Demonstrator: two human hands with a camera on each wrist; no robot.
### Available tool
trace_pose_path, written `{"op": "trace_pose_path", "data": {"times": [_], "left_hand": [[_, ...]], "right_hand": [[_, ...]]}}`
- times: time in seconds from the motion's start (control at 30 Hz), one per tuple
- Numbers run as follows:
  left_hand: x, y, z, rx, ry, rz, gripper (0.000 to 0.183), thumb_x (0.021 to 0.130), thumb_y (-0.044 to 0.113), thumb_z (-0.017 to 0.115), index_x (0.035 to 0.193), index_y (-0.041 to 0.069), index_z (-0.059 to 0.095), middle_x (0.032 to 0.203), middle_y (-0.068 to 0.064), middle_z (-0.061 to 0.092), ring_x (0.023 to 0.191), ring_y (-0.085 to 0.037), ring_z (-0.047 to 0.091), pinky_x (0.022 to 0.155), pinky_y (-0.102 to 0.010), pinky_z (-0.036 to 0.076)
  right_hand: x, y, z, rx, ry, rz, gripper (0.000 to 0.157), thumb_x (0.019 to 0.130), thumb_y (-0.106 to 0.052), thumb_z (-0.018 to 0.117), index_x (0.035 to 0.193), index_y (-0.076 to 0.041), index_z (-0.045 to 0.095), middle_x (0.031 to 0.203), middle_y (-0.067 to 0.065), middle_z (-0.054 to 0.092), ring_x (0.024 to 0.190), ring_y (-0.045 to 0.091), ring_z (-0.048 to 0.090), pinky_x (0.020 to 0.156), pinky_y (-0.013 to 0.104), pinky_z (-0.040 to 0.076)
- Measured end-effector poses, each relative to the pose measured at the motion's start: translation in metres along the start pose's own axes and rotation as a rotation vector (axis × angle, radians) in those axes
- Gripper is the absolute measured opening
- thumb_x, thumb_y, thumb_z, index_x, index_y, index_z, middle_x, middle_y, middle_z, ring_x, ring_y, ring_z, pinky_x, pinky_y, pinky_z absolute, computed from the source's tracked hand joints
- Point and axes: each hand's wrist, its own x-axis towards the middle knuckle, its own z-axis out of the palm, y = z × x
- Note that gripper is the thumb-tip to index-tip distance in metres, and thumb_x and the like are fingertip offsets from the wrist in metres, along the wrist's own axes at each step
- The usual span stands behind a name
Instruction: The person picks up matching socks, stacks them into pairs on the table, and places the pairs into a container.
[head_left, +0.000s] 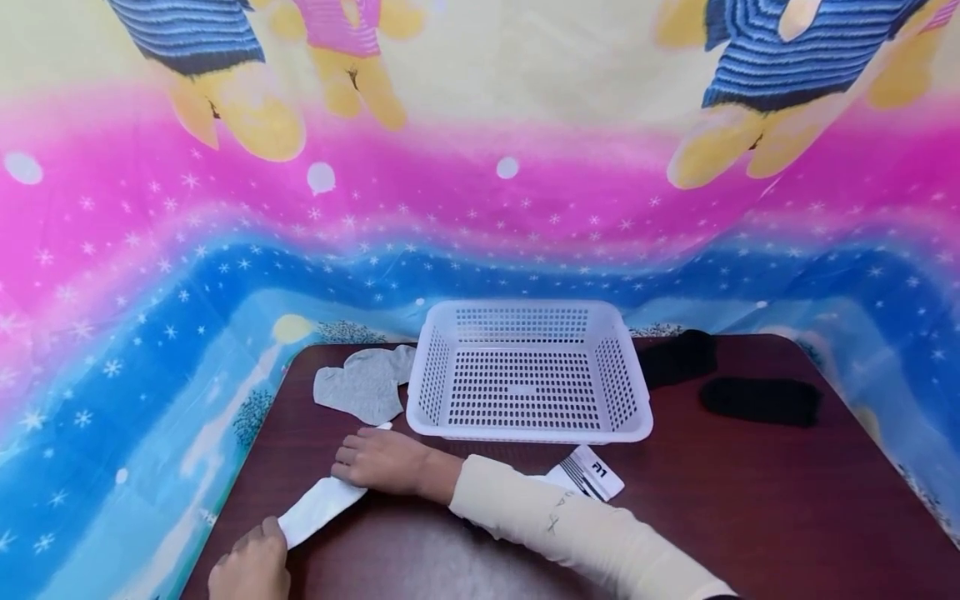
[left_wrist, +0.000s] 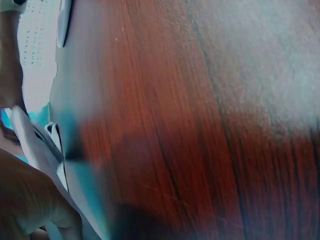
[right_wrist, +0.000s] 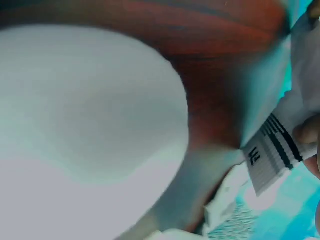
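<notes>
A white sock [head_left: 322,510] stretches slantwise between the two hands at the left front of the table. My left hand [head_left: 251,567] grips its lower end. Toward the other end, my right hand [head_left: 386,462] holds it, reaching across in a cream sleeve. In the right wrist view, the sock's cuff with black stripes [right_wrist: 275,150] sticks out past the right fingers [right_wrist: 307,131]. Another white sock with black stripes [head_left: 588,473] lies in front of the basket, partly hidden behind the right forearm.
A white perforated plastic basket [head_left: 525,435] stands at the table's back middle. Grey socks [head_left: 367,387] lie on its left. Black socks [head_left: 761,401] lie to its right, one close against the basket. Behind the dark red table [head_left: 750,508] hangs a printed cloth.
</notes>
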Motion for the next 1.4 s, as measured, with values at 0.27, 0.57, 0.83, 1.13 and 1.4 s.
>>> {"op": "trace_pose_path", "data": {"times": [0.27, 0.57, 0.83, 1.13, 1.4], "left_hand": [[0.009, 0.001, -0.004, -0.125, 0.194, 0.168, 0.014, 0.076, -0.005, 0.046, 0.065, 0.003, 0.045, 0.052, -0.006, 0.043, 0.041, -0.021, 0.037, 0.037, -0.034, 0.025], [0.022, 0.041, -0.003, -0.383, 0.378, 0.492, 0.039, 0.094, 0.010, 0.030, 0.089, -0.005, 0.066, 0.093, -0.019, 0.071, 0.086, -0.033, 0.068, 0.081, -0.042, 0.049], [0.017, 0.093, -0.003, -0.447, 0.371, 0.785, 0.038, 0.096, 0.007, 0.032, 0.097, -0.002, 0.070, 0.101, -0.015, 0.071, 0.092, -0.027, 0.069, 0.080, -0.039, 0.053], [0.011, 0.139, -0.007, -0.298, 0.454, 1.171, 0.040, 0.100, 0.012, 0.031, 0.104, 0.004, 0.070, 0.106, -0.012, 0.072, 0.100, -0.021, 0.068, 0.082, -0.032, 0.055], [-0.003, 0.149, 0.010, -0.274, 0.455, 1.305, 0.040, 0.103, 0.029, 0.032, 0.106, 0.014, 0.069, 0.105, -0.001, 0.072, 0.100, -0.014, 0.067, 0.083, -0.026, 0.053]], "right_hand": [[-0.055, 0.004, -0.039, 0.036, 0.181, -0.008, 0.026, 0.101, -0.020, 0.037, 0.110, -0.019, 0.061, 0.105, -0.009, 0.061, 0.097, 0.010, 0.055, 0.081, 0.024, 0.042], [-0.155, 0.008, -0.053, 0.161, 0.329, 0.051, 0.024, 0.096, -0.009, 0.044, 0.108, -0.011, 0.065, 0.102, -0.005, 0.064, 0.091, 0.009, 0.058, 0.078, 0.021, 0.048], [-0.239, 0.010, -0.077, 0.212, 0.408, 0.041, 0.028, 0.098, -0.002, 0.041, 0.107, -0.005, 0.067, 0.105, 0.004, 0.067, 0.094, 0.015, 0.063, 0.081, 0.027, 0.052], [-0.308, -0.012, -0.103, 0.207, 0.421, 0.031, 0.033, 0.100, -0.005, 0.037, 0.103, -0.004, 0.069, 0.102, 0.008, 0.067, 0.092, 0.018, 0.062, 0.079, 0.030, 0.050], [-0.346, -0.059, -0.079, 0.301, 0.348, 0.069, 0.028, 0.101, -0.015, 0.039, 0.106, -0.014, 0.066, 0.099, -0.005, 0.060, 0.091, 0.008, 0.051, 0.075, 0.021, 0.041]]}}
